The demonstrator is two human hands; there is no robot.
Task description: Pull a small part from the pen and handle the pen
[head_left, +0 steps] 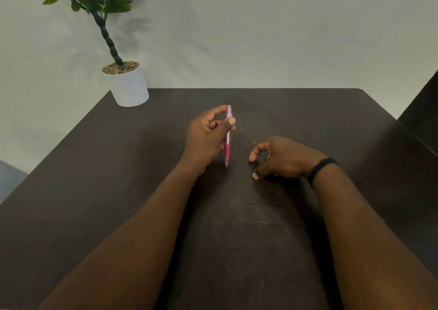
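We have the pink pen point(228, 136) in our left hand point(206, 136), held above the middle of the dark wooden table point(237, 238). The thumb lies across the barrel from the near side and the curled fingers back it from behind, so it is a pinch around the clear upper half. The pen stands nearly upright, its clicker end toward twelve o'clock and its darker pink grip and tip pointing down toward six, just off or barely at the tabletop; we cannot tell which.

Our right hand point(279, 158) holds nothing. It rests on the table at about three o'clock from the pen, near it but apart, fingers loosely curled and thumb tip on the wood. A black wristband point(321, 171) sits on that wrist.

A potted plant in a white pot point(129, 87) stands at the table's far corner, around ten o'clock.

We judge the step in hand to be handling the pen in the left hand alone. Any next move calls for keeping the pinch firm while the tip is this close to the surface.
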